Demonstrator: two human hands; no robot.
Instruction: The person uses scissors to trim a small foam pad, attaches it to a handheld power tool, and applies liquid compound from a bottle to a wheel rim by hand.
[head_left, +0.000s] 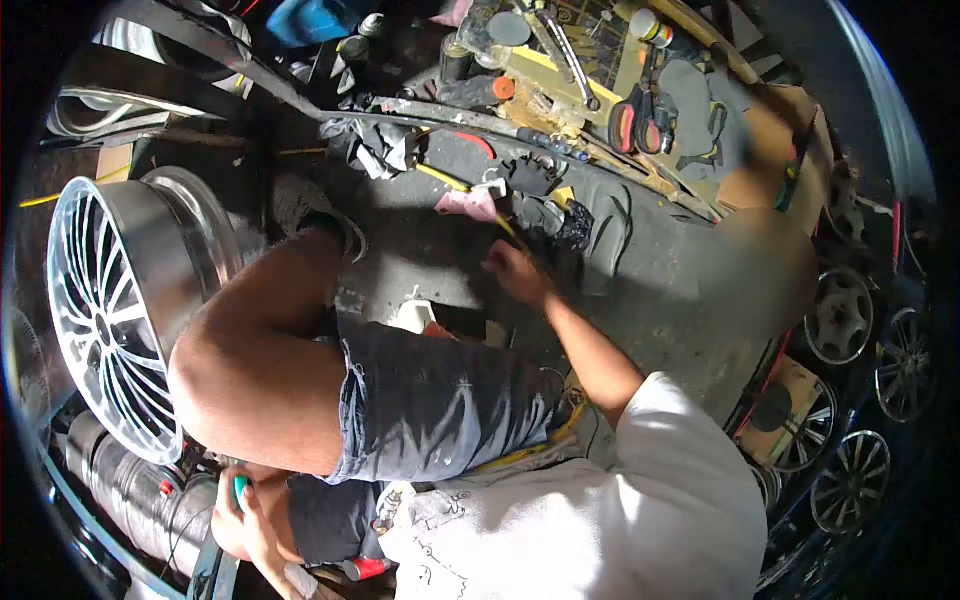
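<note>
My left hand (245, 520) is at the lower left by my knee, its fingers closed round a small green object (241, 488) whose kind I cannot make out. Close by stands a silver multi-spoke alloy wheel rim (150, 230), upright on its edge with its face turned left. My right hand (517, 273) is over the floor beyond my shorts, its fingers curled; whatever they hold, if anything, is hidden. Near it lie a pink cloth (467, 205) and a thin yellow strip (440, 178). A cylindrical metal drum (130, 480) with wire-like lines shows below the rim.
A cluttered low bench (540, 65) at the top bears wrenches (570, 60), red-and-black-handled scissors (632, 120) and a spray can (650, 28). Several wheels and hubcaps (850, 480) line the right. A flip-flop (608, 240) and dark gloves (532, 175) lie on the floor.
</note>
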